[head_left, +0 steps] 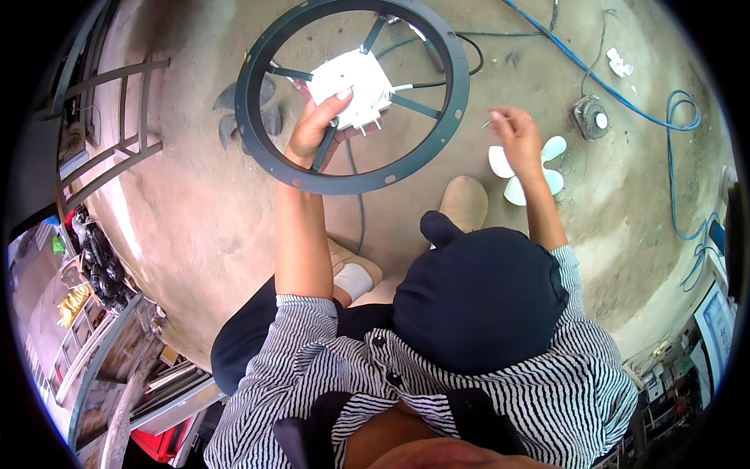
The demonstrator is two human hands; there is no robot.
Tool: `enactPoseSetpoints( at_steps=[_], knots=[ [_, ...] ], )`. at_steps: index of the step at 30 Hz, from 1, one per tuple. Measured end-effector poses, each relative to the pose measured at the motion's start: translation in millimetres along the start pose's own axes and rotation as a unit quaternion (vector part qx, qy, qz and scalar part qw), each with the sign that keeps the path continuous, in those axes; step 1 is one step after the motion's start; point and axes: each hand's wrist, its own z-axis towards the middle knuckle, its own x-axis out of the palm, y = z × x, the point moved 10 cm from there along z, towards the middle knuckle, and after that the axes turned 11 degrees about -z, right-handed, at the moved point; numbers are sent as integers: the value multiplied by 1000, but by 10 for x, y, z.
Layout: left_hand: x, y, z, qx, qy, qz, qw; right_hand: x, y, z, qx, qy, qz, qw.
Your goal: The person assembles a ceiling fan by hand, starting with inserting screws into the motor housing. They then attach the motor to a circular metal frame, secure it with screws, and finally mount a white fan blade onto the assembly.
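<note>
My left hand [316,133] grips a white motor [351,82] in the middle of a dark round fan frame [355,184], holding both above the floor. The thumb lies on the white motor, and the other fingers go under it, partly hidden. Dark spokes join the motor to the ring, and a black cable with a white end runs from its side. To the right of the ring, my right hand [516,129] is closed in a pinch on a small thin metal piece [486,123], perhaps a screw. A white fan blade [513,191] lies on the floor behind the right wrist.
A grey fan blade [269,119] is on the floor left of the ring. Farther right sit a small dark motor [587,119] with a cable and a crumpled white scrap [619,64]. A blue hose [601,84] crosses the right side. A metal rack [117,152] stands at the left.
</note>
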Motion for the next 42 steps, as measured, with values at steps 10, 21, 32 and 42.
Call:
enactPoseSetpoints(
  at_steps=[10, 21, 32, 42],
  knots=[
    [304, -175, 109, -60, 5, 50, 997, -1417, 945, 589, -88, -170, 256, 948],
    [642, -93, -205, -130, 113, 222, 960, 353, 1601, 541, -101, 318, 238, 912],
    [534, 186, -246, -184, 92, 126, 970, 963, 1677, 229, -111, 419, 217, 875],
    [534, 245, -257, -190, 106, 114, 969, 1013, 1631, 160, -87, 428, 230, 870]
  ],
)
